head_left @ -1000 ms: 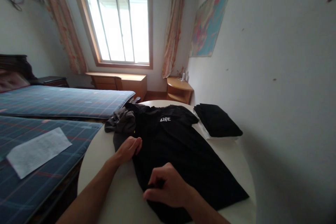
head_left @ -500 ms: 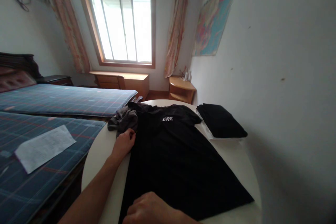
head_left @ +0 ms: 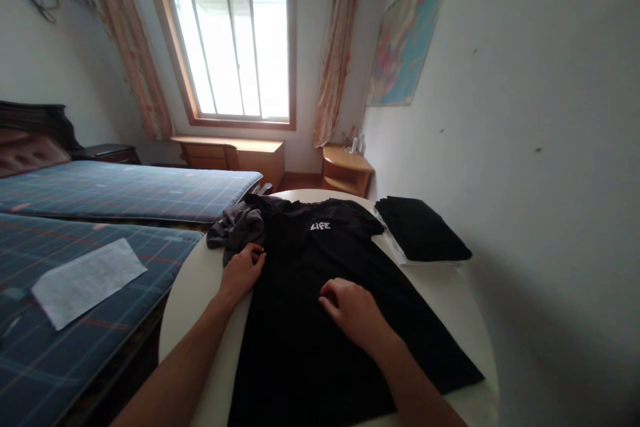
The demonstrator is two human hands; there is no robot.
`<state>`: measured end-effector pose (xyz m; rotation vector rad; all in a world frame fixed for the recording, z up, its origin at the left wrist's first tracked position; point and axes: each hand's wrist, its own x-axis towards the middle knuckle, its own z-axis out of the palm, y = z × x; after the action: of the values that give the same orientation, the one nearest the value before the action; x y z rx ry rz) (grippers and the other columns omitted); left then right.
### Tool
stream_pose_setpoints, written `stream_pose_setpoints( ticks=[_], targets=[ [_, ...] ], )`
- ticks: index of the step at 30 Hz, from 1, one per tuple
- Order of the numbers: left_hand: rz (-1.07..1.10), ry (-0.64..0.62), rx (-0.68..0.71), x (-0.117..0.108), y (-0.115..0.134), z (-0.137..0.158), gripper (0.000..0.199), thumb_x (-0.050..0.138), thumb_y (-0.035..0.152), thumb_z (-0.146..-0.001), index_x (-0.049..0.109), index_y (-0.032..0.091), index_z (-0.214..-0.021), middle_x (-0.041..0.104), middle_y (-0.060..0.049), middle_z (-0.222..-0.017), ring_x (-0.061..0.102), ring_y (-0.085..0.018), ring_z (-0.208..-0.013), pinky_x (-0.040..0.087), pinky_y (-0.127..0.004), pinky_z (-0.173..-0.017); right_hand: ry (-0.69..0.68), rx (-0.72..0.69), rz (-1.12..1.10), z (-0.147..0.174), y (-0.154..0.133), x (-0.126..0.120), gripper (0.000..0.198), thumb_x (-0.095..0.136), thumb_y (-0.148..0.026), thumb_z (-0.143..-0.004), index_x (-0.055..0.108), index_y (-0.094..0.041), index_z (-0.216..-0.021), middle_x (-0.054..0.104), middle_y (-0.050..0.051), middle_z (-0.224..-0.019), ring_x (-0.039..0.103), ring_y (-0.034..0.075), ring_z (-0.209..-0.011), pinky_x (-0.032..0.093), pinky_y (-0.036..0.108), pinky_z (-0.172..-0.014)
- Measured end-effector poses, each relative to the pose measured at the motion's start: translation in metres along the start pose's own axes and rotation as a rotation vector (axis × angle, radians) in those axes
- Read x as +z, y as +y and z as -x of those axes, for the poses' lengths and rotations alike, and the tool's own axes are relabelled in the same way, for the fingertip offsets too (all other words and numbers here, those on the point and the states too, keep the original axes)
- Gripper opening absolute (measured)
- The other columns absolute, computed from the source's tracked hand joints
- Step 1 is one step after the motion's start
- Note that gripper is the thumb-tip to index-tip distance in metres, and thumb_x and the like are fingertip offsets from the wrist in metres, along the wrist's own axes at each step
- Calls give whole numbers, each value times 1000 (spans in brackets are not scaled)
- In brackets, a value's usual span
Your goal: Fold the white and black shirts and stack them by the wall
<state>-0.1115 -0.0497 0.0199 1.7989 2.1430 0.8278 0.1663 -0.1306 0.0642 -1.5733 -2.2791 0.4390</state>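
Note:
A black T-shirt (head_left: 310,333) with white lettering on its chest lies spread over the round white table (head_left: 187,300), collar at the far side and hem towards me. My left hand (head_left: 245,270) pinches the shirt's left side edge below the sleeve. Over the middle of the shirt is my right hand (head_left: 353,310), its fingers loosely bent and the thumb slightly apart, with no cloth visibly gripped. Whether its fingertips touch the fabric is unclear. A crumpled grey cloth (head_left: 240,223) lies just beyond my left hand, against the left sleeve.
A stack of folded black clothes (head_left: 425,230) rests on white wrapping at the table's right edge, close to the wall. Left of the table stands a bed with a blue plaid mattress (head_left: 165,320), a paper sheet (head_left: 90,283) on it. Desks (head_left: 260,153) stand under the window.
My right hand has moved from the shirt's near left corner forward and right to its middle. My left hand stays at the left edge, shifted slightly.

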Motion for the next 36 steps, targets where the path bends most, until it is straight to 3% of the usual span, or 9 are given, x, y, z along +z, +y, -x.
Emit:
stream_pose_setpoints(
  ticks=[4, 9, 15, 21, 29, 36],
  targets=[
    [8, 9, -18, -2, 0, 0, 14, 57, 31, -93, 64, 23, -102, 76, -2, -89, 71, -23, -90, 47, -28, -73, 47, 262, 86, -11, 56, -16, 16, 66, -33, -87, 69, -23, -98, 71, 4, -99, 66, 19, -91, 42, 26, -73],
    [11, 28, -41, -3, 0, -1, 14, 55, 31, -93, 66, 22, -94, 76, -4, -89, 71, -23, -87, 46, -27, -71, 64, 388, 98, -15, 91, -18, 16, 67, -33, -86, 69, -22, -98, 71, 4, -98, 66, 20, -92, 41, 27, -71],
    [8, 40, -15, -3, 0, 1, 24, 59, 47, -89, 67, 24, -86, 74, -3, -83, 70, -23, -83, 46, -27, -69, 78, 422, 77, -20, 102, -11, 11, 62, -29, -90, 66, -21, -97, 71, 4, -91, 66, 18, -84, 40, 26, -68],
    [-11, 32, -21, -1, -4, -2, 18, 58, 38, -89, 67, 23, -85, 73, -3, -81, 70, -22, -80, 45, -27, -68, 120, 383, 80, -22, 110, -10, 13, 58, -28, -93, 68, -19, -92, 71, 7, -97, 67, 19, -90, 42, 26, -75],
    [12, 36, -39, -4, -9, -4, 17, 57, 37, -91, 66, 22, -87, 74, -3, -83, 70, -21, -82, 45, -26, -68, 189, 450, 72, -19, 119, -15, 13, 55, -26, -94, 66, -20, -92, 73, 7, -91, 68, 20, -89, 43, 27, -76],
    [5, 22, -46, -4, -3, 0, 17, 62, 39, -89, 63, 23, -94, 75, -2, -85, 71, -23, -85, 47, -28, -69, 142, 456, -4, -18, 123, -21, 17, 61, -35, -90, 69, -20, -91, 74, 6, -91, 69, 20, -86, 45, 27, -72]
  ],
)
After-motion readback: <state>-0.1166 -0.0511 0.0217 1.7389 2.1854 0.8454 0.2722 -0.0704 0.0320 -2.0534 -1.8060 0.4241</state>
